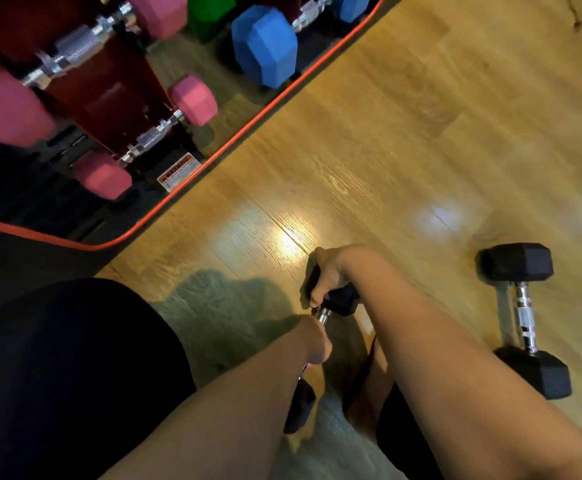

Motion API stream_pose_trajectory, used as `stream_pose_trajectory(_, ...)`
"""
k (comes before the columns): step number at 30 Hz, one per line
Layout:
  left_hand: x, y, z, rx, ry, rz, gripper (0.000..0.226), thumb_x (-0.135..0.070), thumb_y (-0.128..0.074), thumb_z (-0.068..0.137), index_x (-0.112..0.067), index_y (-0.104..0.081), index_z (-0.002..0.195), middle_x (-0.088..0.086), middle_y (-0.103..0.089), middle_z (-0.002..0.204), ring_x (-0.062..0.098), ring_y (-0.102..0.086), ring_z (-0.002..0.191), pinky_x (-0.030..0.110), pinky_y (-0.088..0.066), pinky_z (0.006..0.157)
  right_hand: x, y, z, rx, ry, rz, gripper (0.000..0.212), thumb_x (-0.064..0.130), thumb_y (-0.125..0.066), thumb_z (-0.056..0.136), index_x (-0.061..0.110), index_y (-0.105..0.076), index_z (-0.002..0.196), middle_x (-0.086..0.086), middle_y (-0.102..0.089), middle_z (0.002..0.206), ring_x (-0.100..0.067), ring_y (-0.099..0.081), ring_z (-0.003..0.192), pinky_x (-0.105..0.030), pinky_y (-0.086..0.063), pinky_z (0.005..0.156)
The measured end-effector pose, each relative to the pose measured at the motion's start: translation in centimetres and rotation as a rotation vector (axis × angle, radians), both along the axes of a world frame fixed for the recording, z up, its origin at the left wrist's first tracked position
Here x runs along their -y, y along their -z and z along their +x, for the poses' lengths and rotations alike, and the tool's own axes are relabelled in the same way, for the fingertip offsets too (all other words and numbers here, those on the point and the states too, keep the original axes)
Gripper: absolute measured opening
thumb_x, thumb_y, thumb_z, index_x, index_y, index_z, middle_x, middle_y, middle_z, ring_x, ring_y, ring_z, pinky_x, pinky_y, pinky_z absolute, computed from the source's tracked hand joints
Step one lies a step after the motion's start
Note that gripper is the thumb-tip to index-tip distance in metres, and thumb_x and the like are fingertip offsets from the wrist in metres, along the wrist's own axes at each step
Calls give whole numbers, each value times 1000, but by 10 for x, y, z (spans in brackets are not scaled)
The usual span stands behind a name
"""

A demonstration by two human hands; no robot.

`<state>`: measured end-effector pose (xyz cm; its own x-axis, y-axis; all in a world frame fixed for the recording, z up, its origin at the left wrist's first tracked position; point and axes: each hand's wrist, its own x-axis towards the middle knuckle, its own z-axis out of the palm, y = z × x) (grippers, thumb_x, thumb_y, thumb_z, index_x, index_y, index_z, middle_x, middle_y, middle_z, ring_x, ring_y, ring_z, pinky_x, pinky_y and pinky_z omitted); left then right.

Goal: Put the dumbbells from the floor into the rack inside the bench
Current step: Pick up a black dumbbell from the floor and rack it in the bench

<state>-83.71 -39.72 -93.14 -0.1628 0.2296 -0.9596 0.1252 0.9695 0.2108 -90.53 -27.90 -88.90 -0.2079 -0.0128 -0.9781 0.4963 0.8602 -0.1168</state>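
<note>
1. Below the bench (178, 199), on the wood floor (403, 140), both hands meet on one black dumbbell (339, 301).
2. Right hand (327, 275) curls over its upper head, fingers closed around the black block.
3. Left hand (313, 344) appears wrapped around the chrome handle; the grip is partly hidden, so how tight it is I cannot tell.
4. Second black dumbbell (524, 320) lies on the floor, right of the held one, well apart from the bench.
5. Inside the bench, the rack (109, 88) carries pink dumbbells (192, 100) and a blue dumbbell (265, 46).
</note>
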Motion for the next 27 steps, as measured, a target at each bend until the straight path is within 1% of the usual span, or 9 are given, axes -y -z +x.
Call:
stream_pose_trajectory(2,-5,-5,-12,64,42,35,34,-10,-39,102,-3,-48,134,15,-54,136,26,-54,116,34,-45,91,-13,3,4,-43,147,3,64,30,-79,75,4,-51,126,-8,-56,88,-24,-59,70,-36,-58,62)
stream_pose_trajectory(4,-14,2,-34,-47,-265,12,31,-13,-47,99,-9,-49,130,9,-59,117,20,-56,96,31,-46,78,-31,0,2,-107,311,15,64,34,-79,72,12,-47,123,-8,-56,94,-28,-63,80,-47,-61,73)
stream_pose_trajectory(6,-24,-2,-58,-318,-136,119,23,-17,-54,95,-14,-54,118,2,-56,90,15,-53,77,30,-46,71,-52,5,-2,-256,477,91,62,41,-77,69,15,-48,118,-9,-58,101,-30,-64,88,-51,-60,74)
stream_pose_trajectory(9,-44,4,-97,-576,-126,232,23,-20,-58,91,-18,-57,114,4,-62,98,23,-60,91,39,-51,83,-75,18,-9,-580,769,202,60,46,-78,71,13,-50,112,-8,-59,106,-27,-60,95,-45,-55,83)
stream_pose_trajectory(12,-60,2,-122,-785,-261,425,26,-15,-57,89,-19,-58,114,4,-59,111,25,-54,105,41,-48,88,-80,30,-13,-836,1247,272,57,54,-74,74,12,-54,107,-3,-61,94,-27,-63,93,-43,-54,84)
stream_pose_trajectory(15,-65,3,-111,-911,-419,504,10,-22,-57,88,-30,-56,94,-6,-57,97,17,-56,92,36,-52,78,-67,47,0,-765,1902,357,46,54,-50,91,11,-56,106,-10,-64,96,-28,-63,84,-44,-57,79)
stream_pose_trajectory(18,-62,14,-87,-591,-923,338,4,-27,-58,88,-26,-60,85,-1,-68,89,23,-66,84,37,-58,75,-39,65,17,-585,2053,238,21,23,-35,100,13,-54,98,-20,-62,113,-26,-57,85,-38,-53,72)
stream_pose_trajectory(21,-56,24,-88,-323,-1372,151,18,-27,-56,93,-15,-69,89,7,-73,91,26,-70,82,38,-58,79,0,67,9,-398,2102,32,24,6,-39,96,17,-46,75,-8,-54,77,-21,-55,64,-29,-49,56)
stream_pose_trajectory(27,-68,-5,-108,201,-2088,223,21,-26,-57,94,-7,-65,98,12,-71,87,26,-71,85,39,-57,85,5,39,-25,-366,2113,-158,6,10,-59,90,6,-63,89,-8,-62,69,-14,-61,45,-23,-53,47)
